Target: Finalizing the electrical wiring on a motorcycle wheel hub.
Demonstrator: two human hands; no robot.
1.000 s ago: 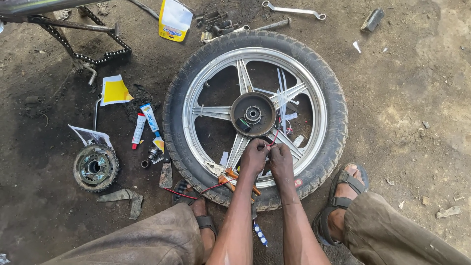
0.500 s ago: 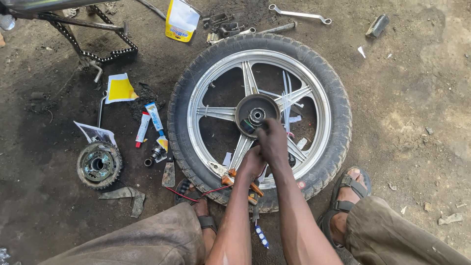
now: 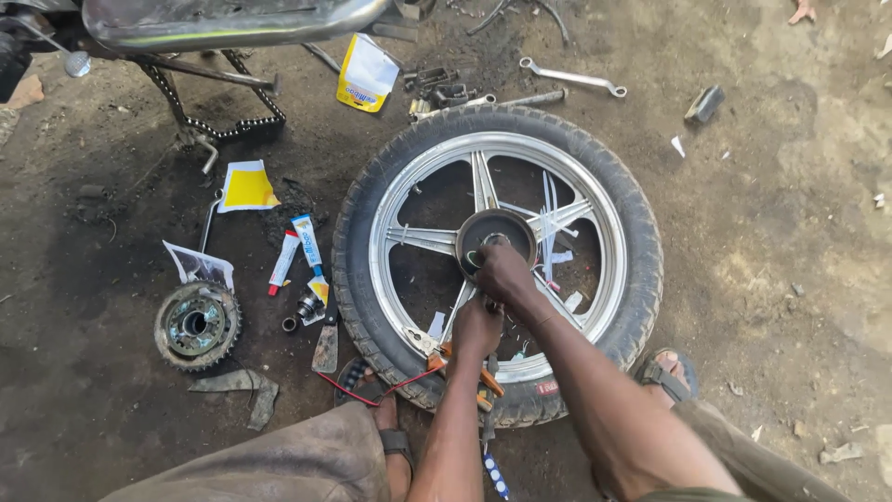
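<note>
A motorcycle wheel with a black tyre [image 3: 641, 251] and silver spoked rim [image 3: 423, 237] lies flat on the dirt. My right hand [image 3: 505, 271] rests on the dark round hub [image 3: 497, 228] at its centre, fingertips curled into the middle and hiding what they touch. Just below it, over a lower spoke, my left hand [image 3: 477, 330] is a closed fist; nothing shows in it. Orange-handled pliers [image 3: 488, 383] lie on the tyre under my left forearm. My sandalled feet [image 3: 664, 372] sit at the wheel's near edge.
To the left are a round sprocket drum [image 3: 195, 323], small tubes [image 3: 307, 240], a yellow packet [image 3: 246, 186] and papers. A chain [image 3: 218, 125] and motorcycle frame are at top left. A yellow-white bottle [image 3: 367, 74], spanner [image 3: 571, 77] and bolts lie beyond the wheel.
My right hand has moved from the near rim up onto the hub. My left hand has stayed by the lower spoke. The view has tilted up a little.
</note>
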